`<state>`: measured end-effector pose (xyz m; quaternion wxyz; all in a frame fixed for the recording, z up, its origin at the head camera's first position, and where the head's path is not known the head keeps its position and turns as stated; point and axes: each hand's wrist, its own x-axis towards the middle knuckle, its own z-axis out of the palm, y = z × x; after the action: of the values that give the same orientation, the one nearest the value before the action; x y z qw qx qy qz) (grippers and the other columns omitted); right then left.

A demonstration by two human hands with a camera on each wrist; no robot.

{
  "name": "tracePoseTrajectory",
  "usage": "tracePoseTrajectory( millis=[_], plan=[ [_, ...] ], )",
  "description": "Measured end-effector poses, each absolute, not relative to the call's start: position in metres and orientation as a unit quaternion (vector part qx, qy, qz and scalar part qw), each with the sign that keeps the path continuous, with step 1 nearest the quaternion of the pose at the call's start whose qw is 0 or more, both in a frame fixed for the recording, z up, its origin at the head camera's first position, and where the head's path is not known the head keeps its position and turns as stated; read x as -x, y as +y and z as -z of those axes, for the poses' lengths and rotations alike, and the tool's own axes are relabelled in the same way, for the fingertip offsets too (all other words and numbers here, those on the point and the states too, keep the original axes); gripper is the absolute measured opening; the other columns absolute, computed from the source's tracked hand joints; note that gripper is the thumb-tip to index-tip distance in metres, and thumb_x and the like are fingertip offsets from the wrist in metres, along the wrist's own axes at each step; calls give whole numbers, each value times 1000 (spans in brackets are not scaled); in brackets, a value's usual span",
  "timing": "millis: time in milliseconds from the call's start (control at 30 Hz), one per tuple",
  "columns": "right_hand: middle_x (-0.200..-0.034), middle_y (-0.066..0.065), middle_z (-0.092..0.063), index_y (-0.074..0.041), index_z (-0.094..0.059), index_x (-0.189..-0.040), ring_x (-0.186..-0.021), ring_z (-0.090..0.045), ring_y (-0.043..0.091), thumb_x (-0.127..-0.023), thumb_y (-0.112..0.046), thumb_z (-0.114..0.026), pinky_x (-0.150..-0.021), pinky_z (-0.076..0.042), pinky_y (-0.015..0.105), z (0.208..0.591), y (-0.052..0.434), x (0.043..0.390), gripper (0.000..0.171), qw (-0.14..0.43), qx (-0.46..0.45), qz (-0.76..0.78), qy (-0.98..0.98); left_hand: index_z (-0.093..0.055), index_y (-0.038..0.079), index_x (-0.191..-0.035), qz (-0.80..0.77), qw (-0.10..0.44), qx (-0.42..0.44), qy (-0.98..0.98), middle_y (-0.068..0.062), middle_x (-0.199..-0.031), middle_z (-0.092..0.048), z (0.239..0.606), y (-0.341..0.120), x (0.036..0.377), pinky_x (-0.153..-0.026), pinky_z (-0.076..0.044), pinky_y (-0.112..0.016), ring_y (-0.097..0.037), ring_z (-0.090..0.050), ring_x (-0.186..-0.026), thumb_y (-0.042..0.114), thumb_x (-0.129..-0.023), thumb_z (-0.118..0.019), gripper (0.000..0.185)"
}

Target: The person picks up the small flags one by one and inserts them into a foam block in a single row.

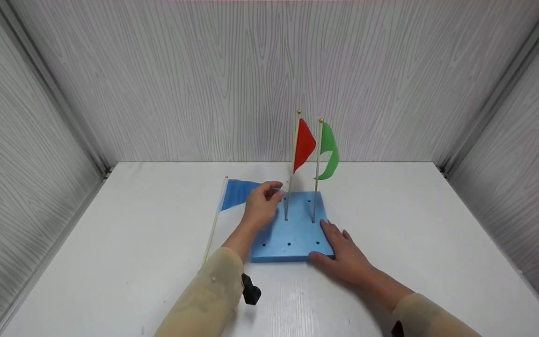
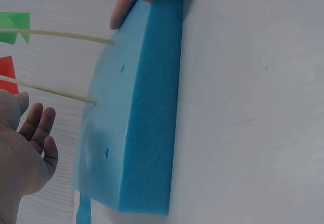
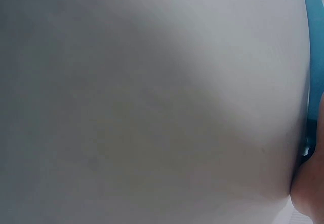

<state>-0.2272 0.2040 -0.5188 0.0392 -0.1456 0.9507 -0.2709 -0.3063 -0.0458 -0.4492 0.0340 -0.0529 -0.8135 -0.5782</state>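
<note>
A blue foam block (image 1: pixel 274 238) with several small holes lies on the table. Two thin sticks stand upright in it, one with a red flag (image 1: pixel 303 145), the other with a green flag (image 1: pixel 329 135). My left hand (image 1: pixel 261 206) hovers over the block's left back part, fingertips right beside the red flag's stick. In the left wrist view the fingers of that hand (image 2: pixel 25 148) are loosely bent and spread. My right hand (image 1: pixel 346 255) rests along the block's right front corner, fingers on the top edge and thumb at the front side.
A blue flag (image 1: pixel 236 194) lies flat on the white table (image 1: pixel 148 224) left of the block, its stick (image 1: pixel 213 227) pointing toward the front and partly behind my left sleeve. Grey wood-patterned panels (image 1: pixel 204 84) enclose the table at the back and both sides.
</note>
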Motion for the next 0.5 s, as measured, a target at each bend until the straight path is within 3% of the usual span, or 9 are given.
tracePoseTrajectory(
  millis=[500],
  plan=[
    [-175, 11, -21, -17, -16, -172, -161, -18, 30, -94, -79, -55, -130, -8, 51, 519, 210, 233, 106, 50, 133, 270, 952, -65, 11, -140, 572, 66, 38, -817, -10, -117, -68, 415, -128, 312, -99, -54, -38, -28, -65, -113, 18, -110, -61, 31]
  ],
)
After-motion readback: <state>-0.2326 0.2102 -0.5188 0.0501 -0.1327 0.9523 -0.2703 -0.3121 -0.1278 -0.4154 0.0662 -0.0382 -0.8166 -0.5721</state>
